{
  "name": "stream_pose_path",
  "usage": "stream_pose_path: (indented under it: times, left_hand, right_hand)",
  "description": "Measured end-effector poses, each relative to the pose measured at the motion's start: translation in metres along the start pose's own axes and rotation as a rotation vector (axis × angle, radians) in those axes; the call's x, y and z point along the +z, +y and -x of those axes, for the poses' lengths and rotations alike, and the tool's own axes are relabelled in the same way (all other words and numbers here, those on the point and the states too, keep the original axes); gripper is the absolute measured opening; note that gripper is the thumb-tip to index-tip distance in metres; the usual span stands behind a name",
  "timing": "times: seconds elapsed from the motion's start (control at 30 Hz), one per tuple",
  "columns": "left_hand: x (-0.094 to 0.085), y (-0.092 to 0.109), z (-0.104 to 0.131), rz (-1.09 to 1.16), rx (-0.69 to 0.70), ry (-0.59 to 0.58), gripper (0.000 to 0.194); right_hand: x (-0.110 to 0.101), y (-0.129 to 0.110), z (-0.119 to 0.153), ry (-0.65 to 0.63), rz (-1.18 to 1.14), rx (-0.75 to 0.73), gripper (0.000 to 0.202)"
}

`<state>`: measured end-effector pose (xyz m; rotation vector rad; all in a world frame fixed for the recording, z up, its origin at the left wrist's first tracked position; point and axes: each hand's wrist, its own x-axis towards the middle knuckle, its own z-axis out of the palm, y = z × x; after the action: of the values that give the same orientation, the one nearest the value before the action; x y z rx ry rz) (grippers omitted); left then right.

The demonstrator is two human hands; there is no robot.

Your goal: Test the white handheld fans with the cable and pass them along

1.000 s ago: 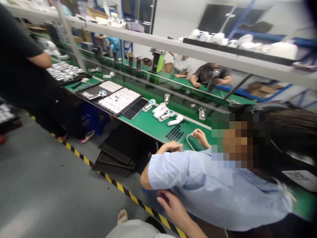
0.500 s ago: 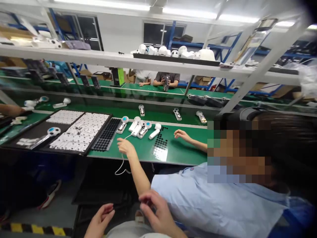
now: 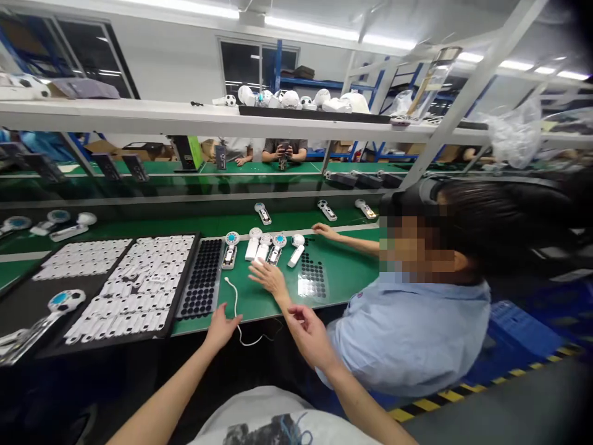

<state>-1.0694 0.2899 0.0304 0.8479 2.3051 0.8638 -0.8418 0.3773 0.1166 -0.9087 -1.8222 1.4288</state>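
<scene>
My left hand [image 3: 223,325] is at the green table's front edge, thumb and fingers apart, nothing in it. Just beyond it lie a clear sheet of black round stickers [image 3: 202,278] and a white cable [image 3: 235,295] that hangs over the edge. Loosely bent and empty, my right hand [image 3: 311,339] hovers beside a co-worker's forearm. That co-worker's spread hand [image 3: 269,279] is by several white handheld fans with football-patterned heads, among them a fan with a blue centre [image 3: 230,248]. A second sticker sheet [image 3: 312,278] lies farther right.
On the left, a black tray [image 3: 196,250] holds rows of white casings [image 3: 143,278]. The co-worker in a blue shirt [image 3: 407,327] sits close on my right. Across the table runs a white shelf [image 3: 176,117] with more fans. Several opened fans lie along the back, including one [image 3: 262,213].
My hands have moved up and forward to the table edge. The co-worker's near hand has shifted right, off the cable, toward the fans. My view has turned and come closer.
</scene>
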Motion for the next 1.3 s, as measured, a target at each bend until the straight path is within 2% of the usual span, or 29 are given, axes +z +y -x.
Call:
stream_pose_path:
  times: [0.07,0.13,0.27,0.33,0.4,0.47,0.53,0.6,0.7,0.77,0.83,0.93,1.0,1.03,1.1,1.17,1.2,1.3]
  left_hand:
    - [0.003,0.012,-0.033,-0.102,0.01,-0.005,0.069]
    - [0.007,0.017,-0.054,-0.126,0.008,-0.015,0.058]
    - [0.007,0.014,-0.074,-0.137,-0.016,-0.065,0.028]
    - [0.004,0.015,-0.073,-0.104,-0.035,-0.134,0.016]
    - [0.001,0.026,-0.066,-0.055,-0.025,-0.209,0.011]
    - [0.001,0.046,-0.053,0.012,0.039,-0.297,0.014]
    - [0.003,0.07,-0.039,0.066,0.166,-0.408,0.017]
    - [0.008,0.092,-0.027,0.029,0.347,-0.487,0.016]
    - [0.015,0.112,-0.018,-0.177,0.554,-0.497,0.015]
    - [0.017,0.119,-0.016,-0.281,0.611,-0.524,0.019]
    - [0.015,0.126,-0.015,-0.315,0.666,-0.61,0.02]
    - [0.006,0.14,-0.021,-0.233,0.7,-0.842,0.016]
    - [0.001,0.153,-0.037,-0.107,0.636,-0.939,0.038]
    - [0.002,0.16,-0.049,-0.037,0.575,-0.916,0.046]
    - [0.01,0.176,-0.08,0.078,0.425,-0.738,0.047]
    - [0.027,0.192,-0.116,0.137,0.297,-0.536,0.042]
    - [0.039,0.2,-0.133,0.151,0.252,-0.471,0.04]
    - [0.073,0.217,-0.169,0.193,0.171,-0.431,0.035]
  right_hand:
    - [0.006,0.004,-0.003,-0.012,0.052,0.011,0.024]
    - [0.011,0.008,-0.01,-0.019,0.078,0.038,0.022]
    - [0.023,0.025,-0.038,-0.042,-0.009,0.19,0.022]
    - [0.033,0.036,-0.054,-0.074,-0.076,0.265,0.025]
    - [0.045,0.044,-0.07,-0.113,-0.13,0.317,0.03]
    - [0.054,0.048,-0.083,-0.141,-0.181,0.353,0.035]
    - [0.058,0.047,-0.094,-0.15,-0.223,0.355,0.038]
    - [0.055,0.042,-0.1,-0.119,-0.257,0.318,0.038]
    - [0.042,0.028,-0.103,-0.012,-0.299,0.238,0.038]
    - [0.032,0.018,-0.1,0.043,-0.325,0.206,0.037]
    - [0.022,0.009,-0.094,0.079,-0.365,0.185,0.033]
    - [0.008,0.002,-0.08,0.162,-0.531,0.203,0.031]
    - [-0.005,0.0,-0.071,0.236,-0.65,0.234,0.033]
    - [-0.013,0.0,-0.067,0.273,-0.677,0.241,0.034]
    - [-0.03,0.0,-0.061,0.344,-0.64,0.226,0.036]
    - [-0.046,-0.003,-0.059,0.379,-0.538,0.207,0.036]
    - [-0.052,-0.005,-0.059,0.381,-0.48,0.197,0.036]
    - [-0.064,-0.013,-0.066,0.363,-0.297,0.155,0.032]
